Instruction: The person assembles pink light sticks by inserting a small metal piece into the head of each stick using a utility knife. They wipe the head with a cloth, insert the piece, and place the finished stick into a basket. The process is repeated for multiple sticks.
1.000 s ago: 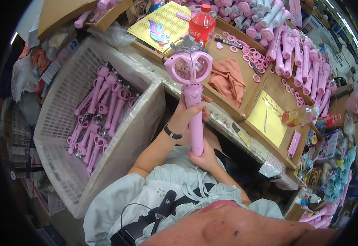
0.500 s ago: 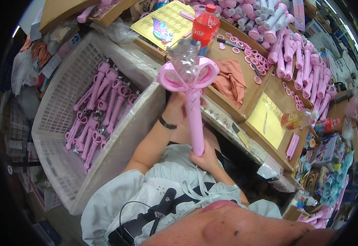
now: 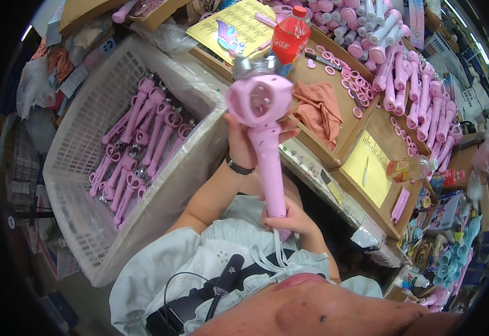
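Observation:
A pink toy wand [image 3: 267,162] stands nearly upright in front of my body, held in both hands. Its wide head has openwork loops, and a silvery crown-shaped tip tops it. My left hand [image 3: 241,143] is behind the upper handle just below the head, with fingertips showing on the right side. Lower down, my right hand [image 3: 294,217] is closed round the bottom end of the handle. Part of each hand's fingers is hidden by the wand.
A white plastic basket [image 3: 65,185] with several similar pink wands stands at the left. On the bench at right are cardboard trays [image 3: 334,159], pink rings [image 3: 359,85], an orange cloth [image 3: 318,115], a red-labelled bottle [image 3: 290,39], yellow sheets [image 3: 370,165] and piled pink handles [image 3: 418,84].
The wand has turned about its length, so a different side of its head faces me. Both hands keep hold, and the left hand's fingers have spread more. The view has shifted slightly.

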Demonstrator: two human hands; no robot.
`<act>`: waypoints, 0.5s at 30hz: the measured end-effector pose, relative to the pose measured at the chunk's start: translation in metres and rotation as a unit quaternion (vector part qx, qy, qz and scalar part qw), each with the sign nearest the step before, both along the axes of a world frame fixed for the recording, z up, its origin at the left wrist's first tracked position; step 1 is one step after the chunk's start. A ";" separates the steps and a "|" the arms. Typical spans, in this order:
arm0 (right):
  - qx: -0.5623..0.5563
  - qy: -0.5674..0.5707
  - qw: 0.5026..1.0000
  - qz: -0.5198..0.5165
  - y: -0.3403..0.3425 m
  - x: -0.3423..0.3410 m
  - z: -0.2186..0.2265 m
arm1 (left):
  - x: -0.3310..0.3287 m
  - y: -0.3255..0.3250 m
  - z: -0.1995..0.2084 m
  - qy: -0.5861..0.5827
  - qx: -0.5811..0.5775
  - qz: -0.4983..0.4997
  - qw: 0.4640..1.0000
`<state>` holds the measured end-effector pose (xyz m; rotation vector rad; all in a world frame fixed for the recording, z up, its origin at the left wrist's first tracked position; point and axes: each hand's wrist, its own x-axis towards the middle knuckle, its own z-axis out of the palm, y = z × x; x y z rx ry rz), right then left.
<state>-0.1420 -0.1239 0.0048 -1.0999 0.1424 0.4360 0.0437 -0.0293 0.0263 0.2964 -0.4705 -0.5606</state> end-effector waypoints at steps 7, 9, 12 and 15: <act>-0.500 0.037 0.855 -0.137 0.010 0.003 0.017 | 0.015 0.010 0.005 -0.144 0.256 0.346 0.891; -0.544 0.024 0.829 -0.125 0.012 0.000 0.018 | 0.014 0.009 0.003 -0.161 0.330 0.334 0.868; -0.559 0.003 0.819 -0.128 0.012 -0.003 0.018 | 0.012 0.008 0.001 -0.124 0.306 0.345 0.879; -0.539 0.009 0.833 -0.122 0.011 -0.004 0.017 | 0.010 0.008 0.002 -0.151 0.290 0.353 0.877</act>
